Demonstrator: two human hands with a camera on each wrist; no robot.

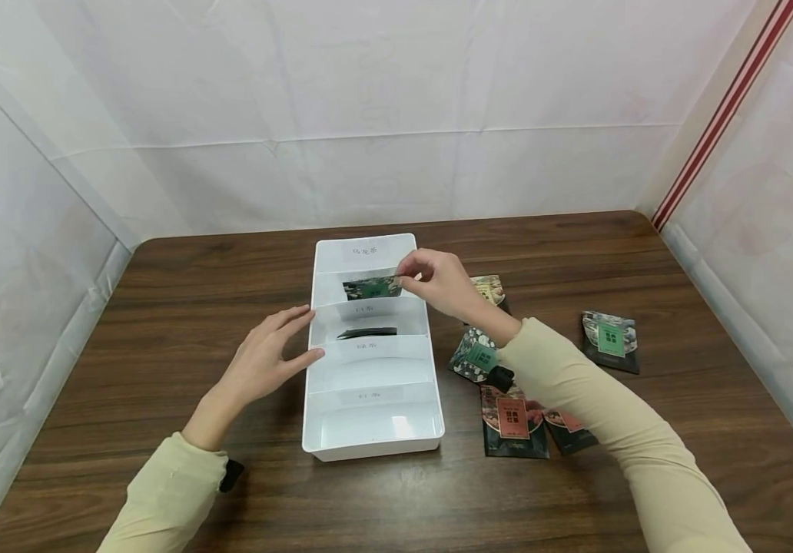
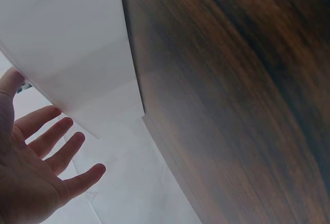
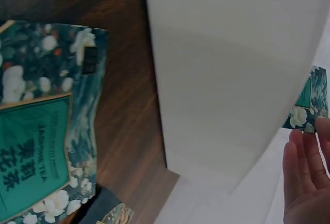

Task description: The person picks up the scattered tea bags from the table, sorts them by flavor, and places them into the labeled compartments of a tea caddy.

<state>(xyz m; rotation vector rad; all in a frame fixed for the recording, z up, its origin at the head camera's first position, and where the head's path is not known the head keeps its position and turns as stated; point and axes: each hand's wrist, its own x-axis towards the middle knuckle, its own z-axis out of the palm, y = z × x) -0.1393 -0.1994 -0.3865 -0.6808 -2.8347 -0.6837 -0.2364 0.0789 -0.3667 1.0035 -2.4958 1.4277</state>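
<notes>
A long white divided box (image 1: 372, 449) with labelled sections lies on the table. My left hand (image 1: 261, 357) touches its left side with fingers spread and extended; in the left wrist view, that hand (image 2: 41, 152) has its thumb and fingertips by the box edge. With thumb and fingers, my right hand (image 1: 441, 284) pinches the right end of a dark green floral tea packet (image 1: 371, 289) at the rearmost section. In the right wrist view, the packet (image 3: 314, 97) shows partly beyond the box rim. Another dark packet (image 1: 366, 332) stands in the section just in front.
Right of the box lie a jasmine tea packet (image 1: 472, 355), a red-labelled packet (image 1: 512, 422), another partly under the sleeve (image 1: 569, 432), and a yellowish one (image 1: 489, 288) behind the right wrist. A green-labelled packet (image 1: 611, 340) lies farther right. White sheeting (image 1: 369, 177) surrounds the table.
</notes>
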